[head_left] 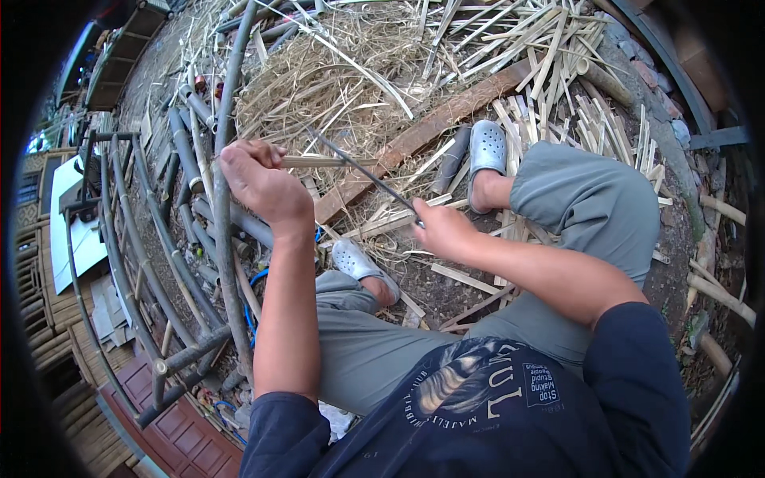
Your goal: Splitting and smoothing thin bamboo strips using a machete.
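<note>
My left hand (267, 183) is closed around a thin pale bamboo strip (325, 162), whose free end points to the right. In my closed right hand (443, 229) is a long, narrow, dark knife (381, 185), its blade slanting up and to the left. The blade crosses the strip a little to the right of my left hand. From this angle I cannot tell whether it cuts into the strip or only lies against it. A reddish-brown wooden plank (430, 131) lies on the ground beyond my hands.
Curly bamboo shavings (299, 99) cover the ground ahead. Many split bamboo strips (550, 48) lie at the far right. An upright pole (224, 159) stands beside my left hand, near a bamboo frame (191, 350) and cut bamboo tubes (182, 143). My feet wear grey clogs (488, 147).
</note>
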